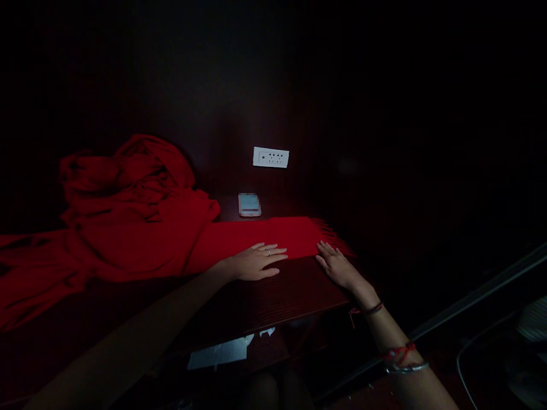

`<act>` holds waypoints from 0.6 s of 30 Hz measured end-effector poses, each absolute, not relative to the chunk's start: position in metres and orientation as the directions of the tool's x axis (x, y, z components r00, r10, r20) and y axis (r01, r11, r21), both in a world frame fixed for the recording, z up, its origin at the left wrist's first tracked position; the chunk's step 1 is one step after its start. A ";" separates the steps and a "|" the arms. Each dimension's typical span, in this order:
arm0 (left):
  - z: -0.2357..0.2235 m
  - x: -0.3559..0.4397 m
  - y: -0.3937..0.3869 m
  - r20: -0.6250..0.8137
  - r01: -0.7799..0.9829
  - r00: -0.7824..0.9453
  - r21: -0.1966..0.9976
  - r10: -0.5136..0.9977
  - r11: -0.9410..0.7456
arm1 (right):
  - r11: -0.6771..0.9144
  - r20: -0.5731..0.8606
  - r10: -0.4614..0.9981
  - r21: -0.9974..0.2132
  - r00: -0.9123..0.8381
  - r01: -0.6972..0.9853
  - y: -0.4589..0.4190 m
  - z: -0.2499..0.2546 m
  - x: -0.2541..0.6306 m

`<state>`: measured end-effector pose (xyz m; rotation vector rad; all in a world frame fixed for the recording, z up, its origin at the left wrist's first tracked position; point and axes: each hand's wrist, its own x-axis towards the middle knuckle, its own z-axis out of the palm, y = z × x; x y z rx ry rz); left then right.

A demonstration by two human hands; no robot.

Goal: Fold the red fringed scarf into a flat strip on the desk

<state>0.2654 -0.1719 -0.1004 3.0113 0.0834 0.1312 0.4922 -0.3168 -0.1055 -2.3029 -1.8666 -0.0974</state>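
Scarf, red, fringed, lying along a dark wooden desk, part flat, part heaped.

Below the desk's near edge: paper, white, on a lower shelf. Right arm: cord at the wrist, red band and silver bangle farther up. Left hand: palm down, fingers fully extended and a little apart, ring on one; laid over the scarf's near border, gripping nothing. Right hand: flattened, fingertips on the scarf near its fringe, nothing grasped. Scarf: smooth strip parallel to the near edge, fringe towards the desk's right end, bulky folds towards the left. Phone: beyond the strip, by the desk's far edge, screen lit. Socket plate: white, on the upright panel behind.
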 end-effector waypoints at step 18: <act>-0.094 0.266 -0.174 0.126 0.109 0.983 0.191 0.135 -0.975 | -0.184 0.075 0.979 -0.092 0.191 0.979 -0.301 -0.091 0.493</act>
